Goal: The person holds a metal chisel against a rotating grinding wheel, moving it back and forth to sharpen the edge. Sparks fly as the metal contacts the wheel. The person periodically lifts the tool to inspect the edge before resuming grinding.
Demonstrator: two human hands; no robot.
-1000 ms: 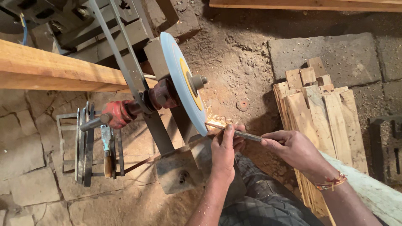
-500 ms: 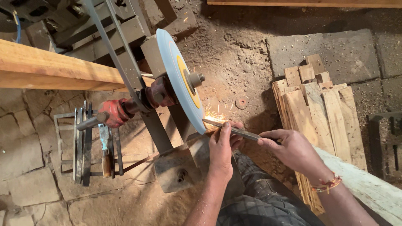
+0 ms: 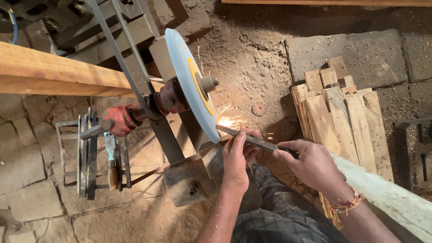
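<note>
In the middle of the frame, the left hand and the right hand both pinch a long flat metal blade; its tip touches the pale blue round grinding wheel, where sparks fly.

We hold a flat metal blade against the rim of the grinding wheel; sparks fly at the contact. Our left hand presses near the tip, our right hand grips the rear end. Stacked wooden slats lie just beside.
</note>
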